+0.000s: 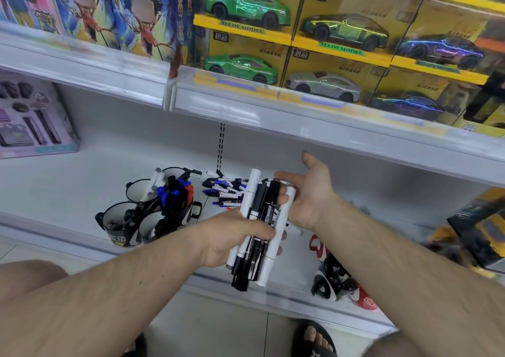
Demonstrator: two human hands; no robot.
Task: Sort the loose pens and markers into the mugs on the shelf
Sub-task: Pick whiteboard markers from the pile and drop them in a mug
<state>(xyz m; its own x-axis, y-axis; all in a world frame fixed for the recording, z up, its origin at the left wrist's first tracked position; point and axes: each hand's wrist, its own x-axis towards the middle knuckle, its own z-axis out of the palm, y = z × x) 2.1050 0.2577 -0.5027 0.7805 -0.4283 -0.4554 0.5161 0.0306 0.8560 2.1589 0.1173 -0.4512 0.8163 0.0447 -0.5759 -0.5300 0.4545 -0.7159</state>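
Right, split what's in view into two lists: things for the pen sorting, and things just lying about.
Job:
bundle of markers gripped by left hand
right hand, fingers touching the bundle
loose pens on the shelf
black mugs

Just about:
toy car boxes
pink set box
red-and-white mugs

bare forearms, no sleeves; black sandal (314,340) w/ white mark.

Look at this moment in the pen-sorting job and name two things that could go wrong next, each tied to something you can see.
1. The left hand grips a thick bundle of markers whose lower ends stick out past the shelf edge; one might slip and fall to the floor.
2. The mug of markers on the left already looks crammed, so pushing more in could tip it or knock pens out.
3. The right hand only loosely steadies the bundle.
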